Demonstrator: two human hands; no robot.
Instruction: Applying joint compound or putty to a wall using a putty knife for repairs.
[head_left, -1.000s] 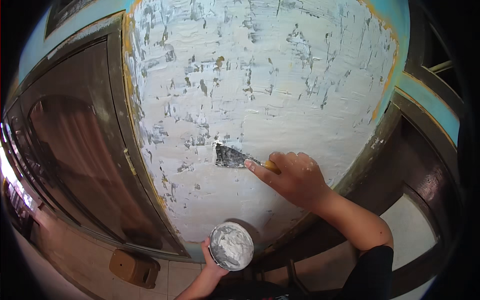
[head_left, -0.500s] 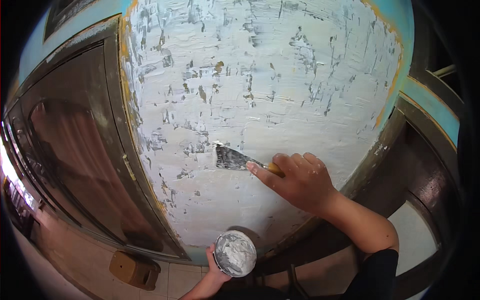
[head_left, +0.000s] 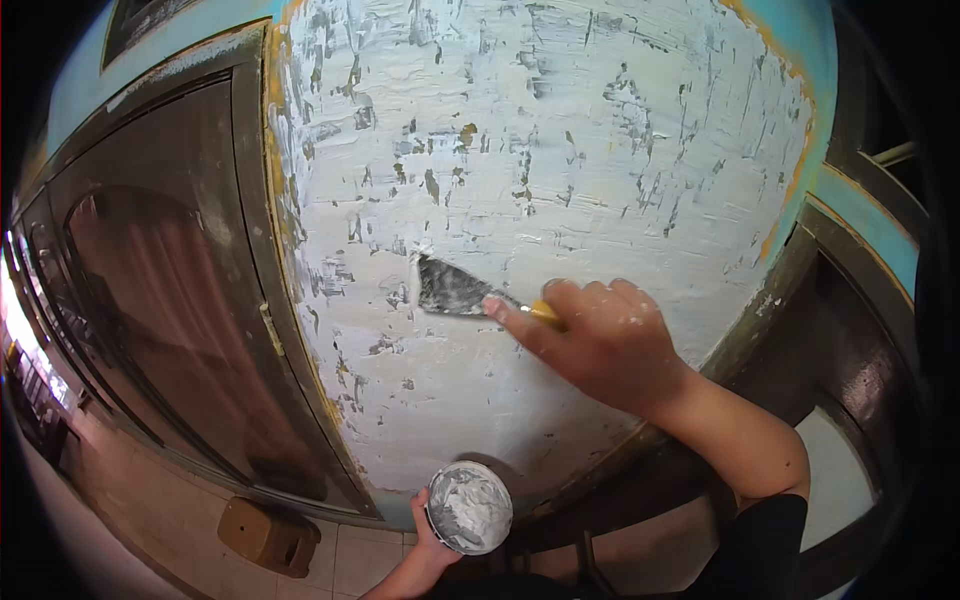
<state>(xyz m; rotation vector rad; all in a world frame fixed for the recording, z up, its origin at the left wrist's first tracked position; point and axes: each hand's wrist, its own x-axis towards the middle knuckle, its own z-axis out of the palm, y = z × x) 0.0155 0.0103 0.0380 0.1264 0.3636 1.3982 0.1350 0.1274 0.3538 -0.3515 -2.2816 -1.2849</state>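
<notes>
My right hand (head_left: 610, 335) is closed round the yellow handle of a putty knife (head_left: 455, 288), its index finger stretched along the blade. The dark blade is smeared with white filler and its edge lies against the wall (head_left: 560, 220). That wall is coated in whitish filler, with grey and brownish patches showing through in many spots. Low in front of the wall, my left hand (head_left: 430, 530) grips a round tub (head_left: 470, 508) by its side. White-grey filler fills much of the tub; the fingers beneath it are mostly hidden.
Left of the wall stands a dark-framed door (head_left: 170, 280) with a pinkish curtain behind its pane. A brown plastic stool (head_left: 268, 538) sits on the tiled floor below it. Another dark wooden frame (head_left: 790, 260) borders the wall on the right. Dark furniture (head_left: 650, 540) stands at lower right.
The putty knife has slid left and slightly up across the wall, over some grey patches. The wall and door appear shifted rightward in view. My left hand and the tub stay in place.
</notes>
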